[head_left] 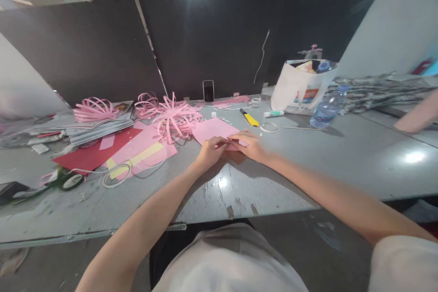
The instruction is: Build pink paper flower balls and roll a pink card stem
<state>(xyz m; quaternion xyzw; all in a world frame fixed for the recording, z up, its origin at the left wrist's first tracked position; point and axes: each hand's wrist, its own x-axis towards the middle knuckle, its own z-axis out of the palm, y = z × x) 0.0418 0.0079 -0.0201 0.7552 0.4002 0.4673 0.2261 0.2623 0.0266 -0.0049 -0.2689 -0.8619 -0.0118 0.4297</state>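
Observation:
A sheet of pink paper point(211, 128) lies on the grey table in front of me. At its near edge my left hand point(210, 151) is closed, thumb and fingers pinching the paper. My right hand point(252, 146) meets it from the other side, its fingertips also closed on that edge. The fingertips of both hands nearly touch, and they hide the bit of paper between them. Just left of the sheet stands a ball of looped pink paper strips point(176, 118). Beyond my right hand lie a yellow utility knife point(250, 118) and a white ring point(269, 127).
Red card point(99, 148), scissors point(66, 179) and a coil of white cord point(117, 175) are at the left. A phone point(208, 91) leans on the black panel. Rightward stand a glue stick point(273, 113), a white bag point(297, 89) and a water bottle point(328, 108).

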